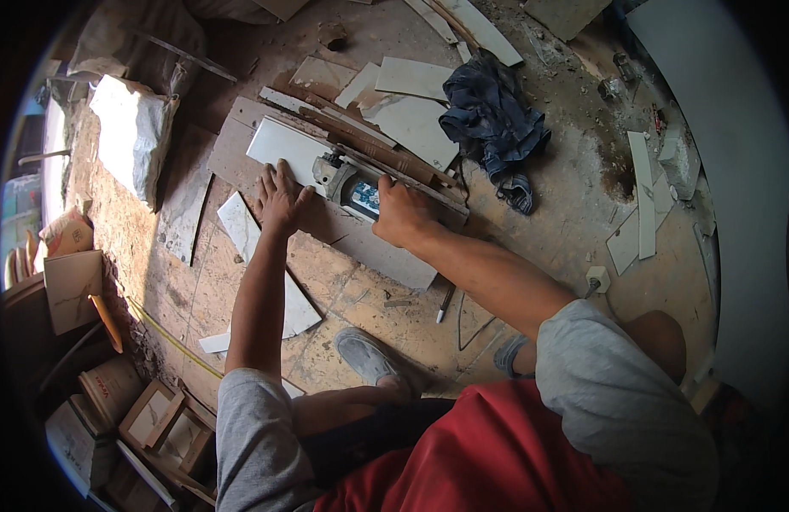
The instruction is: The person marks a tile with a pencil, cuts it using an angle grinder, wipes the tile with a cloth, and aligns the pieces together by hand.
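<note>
My right hand (401,210) is closed around the rear of a handheld power cutter (358,194) with a grey metal head and a blue-marked body. The cutter rests on a white tile (279,147), its head near the tile's right part. The blade is hidden from this view. My left hand (281,198) lies with fingers spread on the tile's near edge, just left of the cutter head. Below the tile is a long greyish slab (394,259), lying at a slant on the floor.
Broken tile pieces (411,78) and strips lie beyond the slab, beside a dark crumpled cloth (495,115). A marker-like stick (445,305) and a cable (461,328) lie by my feet. A yellow tape measure strip (172,337) and boxes (114,391) are at left.
</note>
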Available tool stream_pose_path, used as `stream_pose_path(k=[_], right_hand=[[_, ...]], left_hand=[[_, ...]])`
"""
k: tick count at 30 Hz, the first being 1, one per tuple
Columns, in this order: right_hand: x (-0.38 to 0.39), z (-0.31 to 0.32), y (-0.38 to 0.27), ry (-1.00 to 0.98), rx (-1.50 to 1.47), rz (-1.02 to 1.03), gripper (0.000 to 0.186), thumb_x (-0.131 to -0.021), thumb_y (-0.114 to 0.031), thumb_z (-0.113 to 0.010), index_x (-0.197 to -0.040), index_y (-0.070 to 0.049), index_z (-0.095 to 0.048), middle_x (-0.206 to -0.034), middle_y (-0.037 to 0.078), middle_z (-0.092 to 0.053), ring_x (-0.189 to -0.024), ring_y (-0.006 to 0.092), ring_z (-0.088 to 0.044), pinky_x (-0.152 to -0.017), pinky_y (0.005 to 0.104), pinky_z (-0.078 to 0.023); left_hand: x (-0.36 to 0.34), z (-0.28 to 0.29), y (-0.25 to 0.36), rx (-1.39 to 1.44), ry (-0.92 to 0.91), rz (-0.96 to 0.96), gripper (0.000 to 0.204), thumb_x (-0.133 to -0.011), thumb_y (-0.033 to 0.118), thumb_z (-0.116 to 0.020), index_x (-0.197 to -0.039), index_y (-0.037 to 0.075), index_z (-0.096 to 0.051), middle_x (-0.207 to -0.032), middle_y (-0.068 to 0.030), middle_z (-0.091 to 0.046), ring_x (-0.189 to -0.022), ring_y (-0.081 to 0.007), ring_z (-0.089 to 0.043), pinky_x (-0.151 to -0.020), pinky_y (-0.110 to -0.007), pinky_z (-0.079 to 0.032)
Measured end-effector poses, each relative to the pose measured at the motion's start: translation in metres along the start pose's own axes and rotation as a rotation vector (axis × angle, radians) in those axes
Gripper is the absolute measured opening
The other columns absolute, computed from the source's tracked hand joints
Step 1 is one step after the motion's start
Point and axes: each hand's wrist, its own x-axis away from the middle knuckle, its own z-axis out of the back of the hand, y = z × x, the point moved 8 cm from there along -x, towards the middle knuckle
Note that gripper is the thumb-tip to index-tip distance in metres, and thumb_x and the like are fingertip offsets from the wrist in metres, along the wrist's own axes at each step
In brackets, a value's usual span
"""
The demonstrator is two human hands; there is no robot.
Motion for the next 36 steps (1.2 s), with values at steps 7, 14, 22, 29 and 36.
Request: stream_pose_path(k=[7,14,22,29,36], right_hand=[[0.003,0.002,0.001,-0.027,0.011,-0.015,0.062,-0.074,-0.018,-0.075,-0.125,0.001,-0.046,-0.107,0.024,-0.065,-0.101,0.0404,-0.067,-0.086,0.0477,-0.056],[0.007,0.005,0.003,-0.043,0.011,-0.014,0.059,-0.075,-0.018,-0.074,-0.123,0.000,-0.047,-0.107,0.023,-0.064,-0.101,0.0402,-0.067,-0.085,0.0480,-0.057],[0.007,0.002,0.007,-0.031,0.013,-0.017,0.060,-0.074,-0.019,-0.075,-0.124,0.000,-0.047,-0.107,0.023,-0.064,-0.100,0.0400,-0.067,-0.085,0.0476,-0.057],[0.009,0.002,0.008,-0.020,0.011,0.005,0.062,-0.074,-0.019,-0.076,-0.125,0.003,-0.047,-0.108,0.024,-0.064,-0.101,0.0398,-0.067,-0.086,0.0467,-0.056],[0.012,0.001,0.012,-0.037,0.005,-0.018,0.062,-0.074,-0.018,-0.075,-0.125,0.002,-0.046,-0.108,0.024,-0.064,-0.101,0.0399,-0.066,-0.087,0.0467,-0.056]], left_hand=[[-0.001,0.000,0.000,0.003,0.016,-0.001,0.098,-0.083,0.070,-0.057,-0.158,0.022,-0.017,-0.165,-0.0179,-0.010,-0.150,-0.0455,-0.011,-0.114,-0.064,-0.015],[-0.002,0.000,0.000,0.005,0.011,-0.009,0.097,-0.083,0.068,-0.058,-0.158,0.022,-0.017,-0.164,-0.0180,-0.011,-0.149,-0.0463,-0.012,-0.113,-0.065,-0.018],[-0.001,0.003,0.002,0.000,0.017,-0.009,0.096,-0.084,0.066,-0.059,-0.158,0.022,-0.018,-0.164,-0.0180,-0.012,-0.149,-0.0463,-0.013,-0.112,-0.066,-0.019],[0.000,0.003,0.004,-0.010,-0.011,-0.001,0.095,-0.084,0.066,-0.059,-0.158,0.022,-0.018,-0.164,-0.0179,-0.012,-0.149,-0.0453,-0.012,-0.112,-0.067,-0.019],[0.000,0.003,0.004,-0.010,-0.006,-0.002,0.096,-0.084,0.066,-0.059,-0.158,0.021,-0.018,-0.164,-0.0177,-0.011,-0.150,-0.0451,-0.012,-0.112,-0.067,-0.019]])
